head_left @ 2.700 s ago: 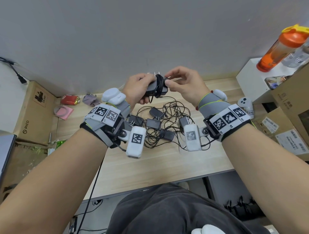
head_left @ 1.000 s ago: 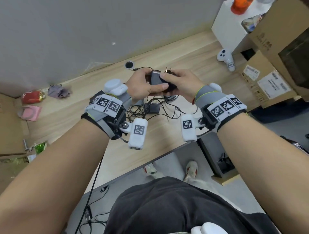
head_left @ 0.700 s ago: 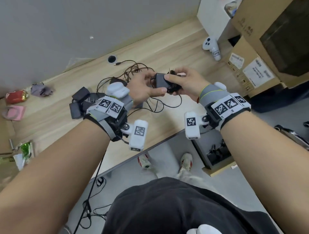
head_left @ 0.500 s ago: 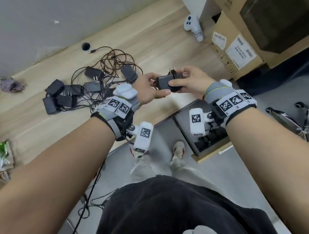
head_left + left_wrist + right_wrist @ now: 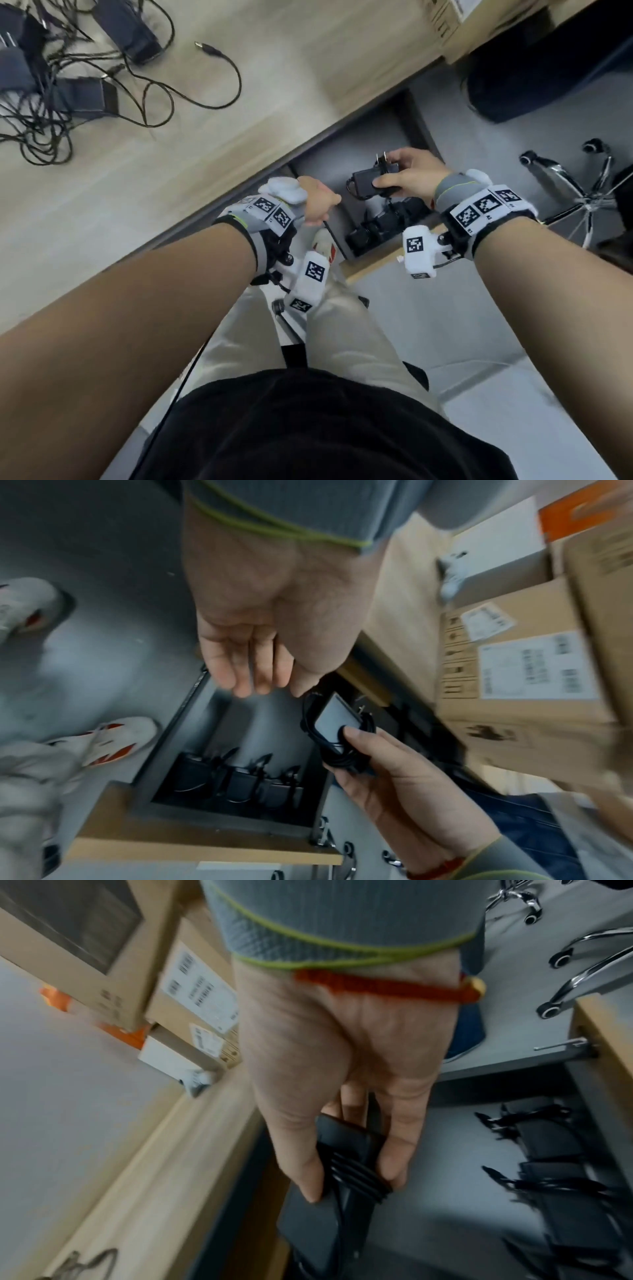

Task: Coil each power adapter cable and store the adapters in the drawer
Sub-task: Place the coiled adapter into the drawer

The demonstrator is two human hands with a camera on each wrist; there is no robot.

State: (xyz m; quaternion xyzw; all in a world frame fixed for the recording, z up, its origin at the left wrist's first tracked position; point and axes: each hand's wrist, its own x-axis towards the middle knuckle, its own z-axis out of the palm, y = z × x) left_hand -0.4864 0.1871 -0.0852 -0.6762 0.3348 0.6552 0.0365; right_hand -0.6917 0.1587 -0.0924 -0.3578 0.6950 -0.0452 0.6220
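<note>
My right hand (image 5: pixel 399 174) grips a black power adapter (image 5: pixel 368 178) with its cable coiled round it, holding it over the open grey drawer (image 5: pixel 346 161) under the desk; the same adapter (image 5: pixel 337 721) (image 5: pixel 346 1153) shows in both wrist views. My left hand (image 5: pixel 317 205) (image 5: pixel 260 653) hangs beside it with relaxed fingers, holding nothing. Three coiled adapters (image 5: pixel 240 780) (image 5: pixel 555 1156) lie in a row at the drawer's front. Several uncoiled adapters (image 5: pixel 82 92) with tangled cables lie on the wooden desk (image 5: pixel 239 120) at the upper left.
Cardboard boxes (image 5: pixel 514 653) stand on the desk's right end. An office chair's chrome base (image 5: pixel 579 192) sits on the floor to the right of the drawer. My legs and shoes (image 5: pixel 109 739) are below the desk edge, left of the drawer.
My left hand has let go of the coiled adapter. My right hand has carried it down from above the desk to over the open drawer. My view has swung downward.
</note>
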